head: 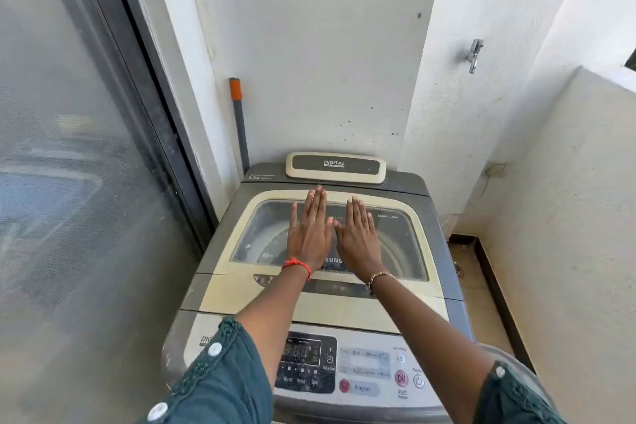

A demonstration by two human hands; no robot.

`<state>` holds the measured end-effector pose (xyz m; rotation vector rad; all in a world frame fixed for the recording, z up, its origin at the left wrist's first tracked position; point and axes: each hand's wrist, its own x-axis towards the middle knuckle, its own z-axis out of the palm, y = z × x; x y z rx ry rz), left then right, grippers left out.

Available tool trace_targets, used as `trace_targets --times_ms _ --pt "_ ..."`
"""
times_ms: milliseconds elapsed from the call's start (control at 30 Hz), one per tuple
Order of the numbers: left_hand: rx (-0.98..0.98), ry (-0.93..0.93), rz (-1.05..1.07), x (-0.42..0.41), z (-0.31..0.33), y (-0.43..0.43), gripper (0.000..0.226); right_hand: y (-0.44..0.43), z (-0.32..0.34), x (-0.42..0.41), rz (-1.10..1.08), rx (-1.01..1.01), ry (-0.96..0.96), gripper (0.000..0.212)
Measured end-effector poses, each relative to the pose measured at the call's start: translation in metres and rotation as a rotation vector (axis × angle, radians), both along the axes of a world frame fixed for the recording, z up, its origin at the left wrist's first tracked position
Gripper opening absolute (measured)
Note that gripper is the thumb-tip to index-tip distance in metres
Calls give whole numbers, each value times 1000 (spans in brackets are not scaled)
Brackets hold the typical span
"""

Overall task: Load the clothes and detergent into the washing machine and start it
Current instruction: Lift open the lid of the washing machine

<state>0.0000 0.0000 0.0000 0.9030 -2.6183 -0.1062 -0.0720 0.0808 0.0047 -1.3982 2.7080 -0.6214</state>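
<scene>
Pole (241,127) apparently behind washing machine (223,298)

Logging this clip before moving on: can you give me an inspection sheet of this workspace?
Surface: washing machine lid, closed.
Job's things: control panel at near edge; clothes, detergent: nothing seen.
Clutter: grey pole with orange band behind the machine.
Hands: left hand and right hand flat, fingers straight, over the lid window.
Cables: thin wire down the right wall.
Surroundings: tap on the wall, glass door at left.
</scene>
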Motion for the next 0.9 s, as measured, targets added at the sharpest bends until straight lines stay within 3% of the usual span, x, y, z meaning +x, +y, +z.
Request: trace_targets --times_ms 100,200,267,467,633,900 --pt "7 27 32 11 -15 8 65 12 -17 17 7 52 -46 73" --pt "29 47 46 16 -19 13 66 19 -27 26 8 60 -95 58" --pt "36 44 28 20 -20 18 65 23 -28 30 22 62 -59 59" --pt "39 6 -23 48 -32 44 60 44 -40 45 96 59 16 97" --pt "23 -75 -135 75 -44 52 56 68 -28 51 152 166 3 74" --pt "-77 -166 -350 97 -43 41 60 85 -35 37 257 168 79 73"
